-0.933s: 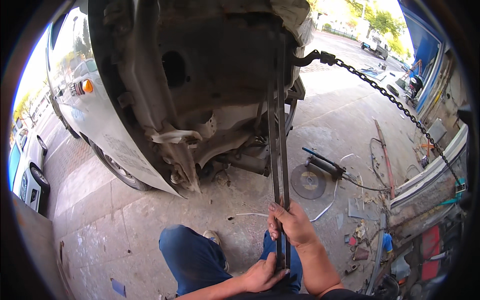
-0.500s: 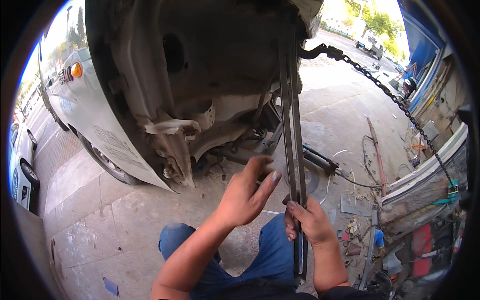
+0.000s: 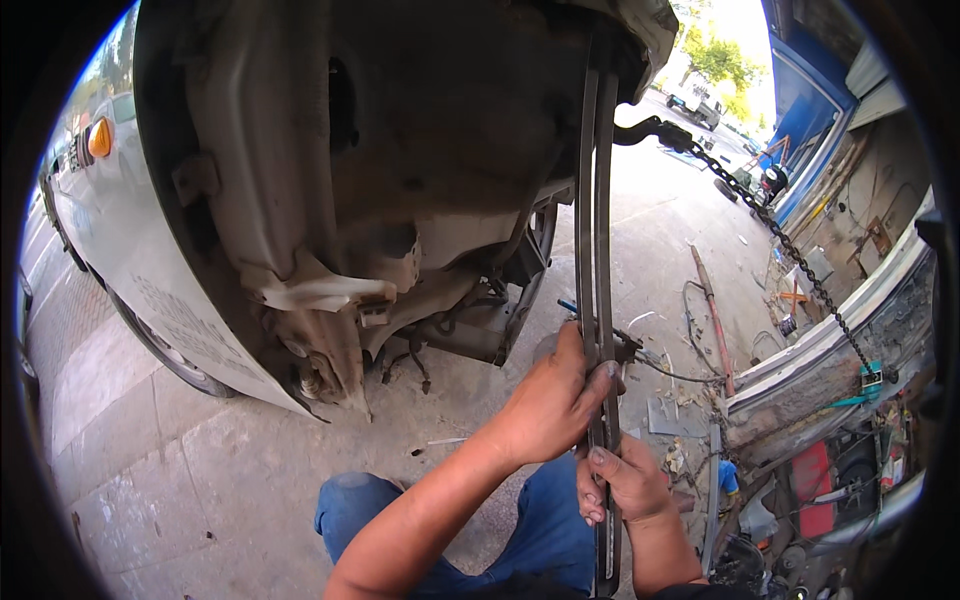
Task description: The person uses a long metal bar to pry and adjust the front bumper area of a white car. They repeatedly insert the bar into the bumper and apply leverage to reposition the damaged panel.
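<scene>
A long dark metal bar with a lengthwise slot point(image 3: 588, 200) runs upright from my lap up into the stripped front corner of a white vehicle point(image 3: 290, 200). Around its lower part, my left hand point(image 3: 548, 405) is closed with the thumb pressed on the near face. Just below, my right hand point(image 3: 637, 482) grips the same bar, its fingers wrapped from the right side. The bar's top end is lost in the shadow of the bare wheel well. A bent bracket point(image 3: 320, 290) and hanging metal parts sit left of the bar.
A hook point(image 3: 640, 131) at the vehicle's edge holds a taut chain point(image 3: 800, 255) that slants down right to a teal fitting point(image 3: 871, 378). A red pole point(image 3: 714, 320), a cable and scrap lie on the concrete. Orange side lamp point(image 3: 99, 138) at left.
My left hand has come down and right from the air onto the bar and closed on it. My right hand keeps its hold. The view has shifted closer to the vehicle.
</scene>
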Available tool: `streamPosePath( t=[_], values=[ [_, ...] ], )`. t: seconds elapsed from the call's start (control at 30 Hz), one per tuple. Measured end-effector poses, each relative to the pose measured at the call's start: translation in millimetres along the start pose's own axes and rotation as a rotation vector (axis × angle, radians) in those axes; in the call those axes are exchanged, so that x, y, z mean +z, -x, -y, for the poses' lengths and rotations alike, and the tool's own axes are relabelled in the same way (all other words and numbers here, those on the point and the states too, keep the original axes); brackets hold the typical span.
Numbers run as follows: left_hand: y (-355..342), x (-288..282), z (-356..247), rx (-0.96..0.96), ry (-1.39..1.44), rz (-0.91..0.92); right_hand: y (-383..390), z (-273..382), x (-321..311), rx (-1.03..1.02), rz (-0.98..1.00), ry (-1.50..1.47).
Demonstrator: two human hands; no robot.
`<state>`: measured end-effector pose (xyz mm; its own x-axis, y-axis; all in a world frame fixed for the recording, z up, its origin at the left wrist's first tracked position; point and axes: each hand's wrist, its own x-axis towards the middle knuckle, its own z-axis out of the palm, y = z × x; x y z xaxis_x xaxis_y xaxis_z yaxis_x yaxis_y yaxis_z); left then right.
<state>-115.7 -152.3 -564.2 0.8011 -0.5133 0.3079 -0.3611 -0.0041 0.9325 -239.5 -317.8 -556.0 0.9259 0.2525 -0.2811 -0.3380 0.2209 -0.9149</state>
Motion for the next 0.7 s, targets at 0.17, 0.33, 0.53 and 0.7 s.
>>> streamPosePath(
  t=[0.17,0.33,0.53,0.7],
  values=[
    [-2.3,-3.5,8.4,0.032,-0.026,-0.039,-13.7,-9.3,-1.5,-0.017,0.049,-0.035],
    [-2.2,-3.4,12.2,0.021,0.042,-0.072,-22.0,-19.1,2.0,-0.032,0.021,-0.057],
    [-1.3,-7.2,9.0,0.052,0.104,-0.094,-31.7,-25.8,4.6,-0.072,-0.041,0.016],
    [-1.1,0.1,18.0,0.074,0.156,-0.108,11.8,-58.5,15.6,-0.191,-0.319,0.448]
  ],
)
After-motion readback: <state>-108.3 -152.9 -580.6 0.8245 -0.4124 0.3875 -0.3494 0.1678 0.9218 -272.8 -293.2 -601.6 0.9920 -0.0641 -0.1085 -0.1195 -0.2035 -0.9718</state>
